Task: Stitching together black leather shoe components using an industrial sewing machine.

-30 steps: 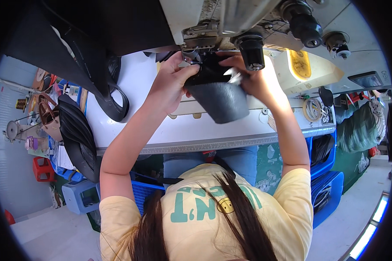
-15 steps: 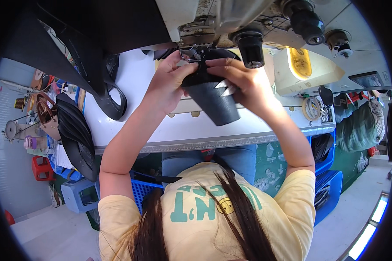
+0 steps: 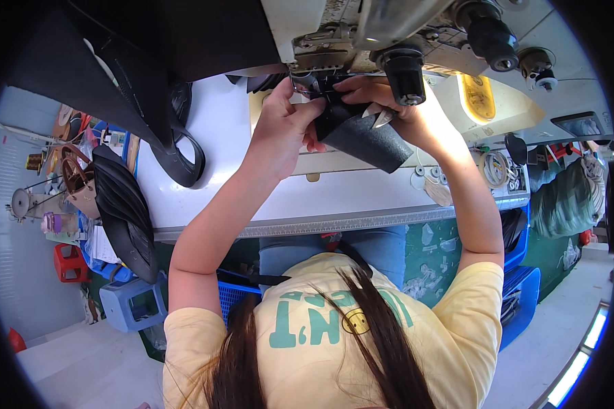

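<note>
While hands [image 3: 283, 129] [image 3: 419, 123] grip black material [image 3: 368, 140], white tabletop [image 3: 215, 163], green floor [image 3: 551, 262], blue stool [image 3: 119, 305].

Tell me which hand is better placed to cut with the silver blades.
Probably the right hand: the blades already jut from its grip, close to the black piece. The left hand holds the piece's left side, and no blades show there.

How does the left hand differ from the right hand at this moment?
The right hand holds a pointed metal tool; the left hand shows none. The right hand is more brightly lit than the left hand. Both touch the black piece.
</note>
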Action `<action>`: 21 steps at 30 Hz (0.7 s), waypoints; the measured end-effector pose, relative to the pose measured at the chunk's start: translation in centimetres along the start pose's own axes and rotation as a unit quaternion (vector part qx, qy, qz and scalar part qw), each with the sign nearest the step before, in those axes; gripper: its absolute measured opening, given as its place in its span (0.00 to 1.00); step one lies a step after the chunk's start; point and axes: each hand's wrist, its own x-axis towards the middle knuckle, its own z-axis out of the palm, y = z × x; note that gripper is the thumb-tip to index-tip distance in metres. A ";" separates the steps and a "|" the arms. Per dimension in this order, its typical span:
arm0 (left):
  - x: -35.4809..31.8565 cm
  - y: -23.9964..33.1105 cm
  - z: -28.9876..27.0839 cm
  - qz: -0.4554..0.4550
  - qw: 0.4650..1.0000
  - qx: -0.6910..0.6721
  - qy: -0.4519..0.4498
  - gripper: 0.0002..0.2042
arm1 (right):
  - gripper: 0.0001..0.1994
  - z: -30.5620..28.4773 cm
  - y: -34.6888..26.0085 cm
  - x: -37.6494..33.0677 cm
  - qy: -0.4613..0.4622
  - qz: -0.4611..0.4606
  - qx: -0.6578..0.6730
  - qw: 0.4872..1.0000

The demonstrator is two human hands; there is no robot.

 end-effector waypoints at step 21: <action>0.2 -0.1 -0.5 0.013 1.000 0.021 -0.008 0.07 | 0.16 0.6 1.1 -0.8 -0.062 0.079 0.033 0.994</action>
